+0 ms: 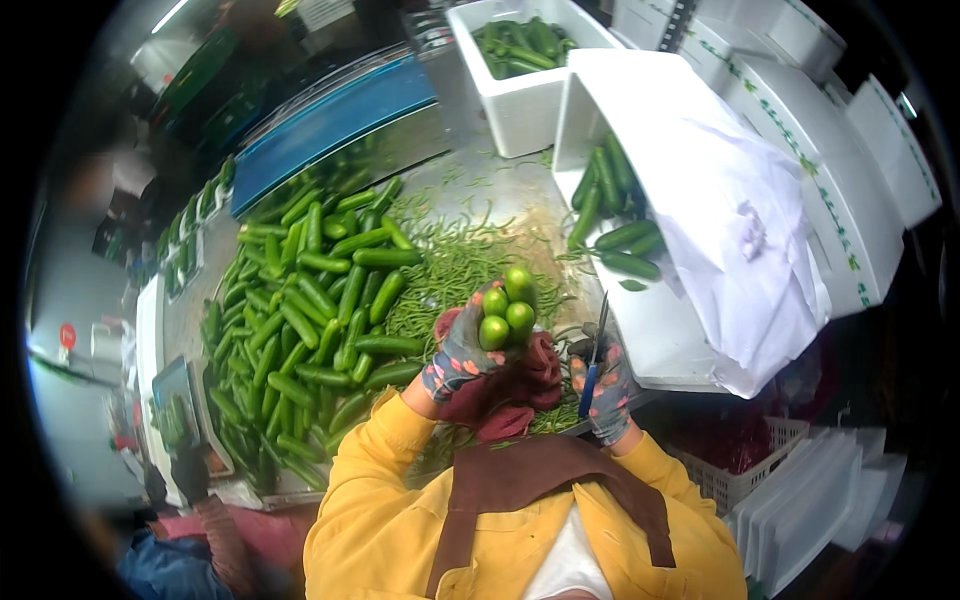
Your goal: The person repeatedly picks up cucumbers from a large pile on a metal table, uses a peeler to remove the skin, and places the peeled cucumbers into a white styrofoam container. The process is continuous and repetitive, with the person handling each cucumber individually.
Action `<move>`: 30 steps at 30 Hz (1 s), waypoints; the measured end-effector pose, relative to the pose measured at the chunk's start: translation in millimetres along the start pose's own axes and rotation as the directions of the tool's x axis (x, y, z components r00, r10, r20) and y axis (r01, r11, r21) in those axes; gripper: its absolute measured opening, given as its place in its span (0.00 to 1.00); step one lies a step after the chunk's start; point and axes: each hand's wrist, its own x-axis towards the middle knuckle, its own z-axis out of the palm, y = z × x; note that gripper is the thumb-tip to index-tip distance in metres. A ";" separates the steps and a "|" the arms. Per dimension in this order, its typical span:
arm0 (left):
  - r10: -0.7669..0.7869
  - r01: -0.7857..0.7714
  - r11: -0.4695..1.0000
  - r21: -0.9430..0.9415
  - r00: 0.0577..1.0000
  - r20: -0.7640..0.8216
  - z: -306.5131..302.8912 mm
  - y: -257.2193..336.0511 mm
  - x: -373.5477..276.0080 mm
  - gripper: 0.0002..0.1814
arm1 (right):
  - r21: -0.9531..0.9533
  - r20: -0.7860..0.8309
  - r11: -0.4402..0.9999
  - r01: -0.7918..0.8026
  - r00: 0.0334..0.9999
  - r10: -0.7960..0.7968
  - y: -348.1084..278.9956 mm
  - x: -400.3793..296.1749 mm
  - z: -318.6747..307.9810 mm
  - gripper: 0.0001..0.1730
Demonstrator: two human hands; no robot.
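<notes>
My left hand (463,352), in a grey floral glove, grips a bundle of several cucumbers (507,311) with their ends turned up towards me. In my right hand (609,394), gloved alike, is a knife with a blue handle (589,390), its thin blade pointing away from me. A dark red cloth (536,375) lies below and beside my left hand. Thin green stem trimmings (442,270) cover the metal table beyond it. To the left is a large heap of cucumbers (300,315). A white foam box (660,330) lies on its side to the right, with several cucumbers (607,180) in it.
White paper (750,232) drapes over the tipped box. Another foam box (517,105) of cucumbers stands at the back. A blue conveyor belt (337,124) runs behind the heap. At the lower left, a co-worker's gloved hand (191,472) is near a tray of cucumbers (174,409).
</notes>
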 end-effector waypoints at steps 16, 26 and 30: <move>-0.347 -0.408 -0.910 -0.071 0.657 0.669 -43.8 7.8 10.6 0.26 | -0.732 0.580 -0.570 0.373 0.781 -0.234 22.5 40.0 7.2 0.25; -0.300 -0.381 -0.922 -0.066 0.597 0.744 -41.7 22.1 13.6 0.23 | -0.980 0.189 0.024 0.200 0.953 -0.236 22.4 37.1 -20.1 0.27; -0.322 -0.426 -0.904 -0.035 0.625 0.711 -46.7 17.8 17.4 0.21 | -0.962 0.268 -0.132 0.239 0.918 -0.291 22.4 27.3 -30.9 0.28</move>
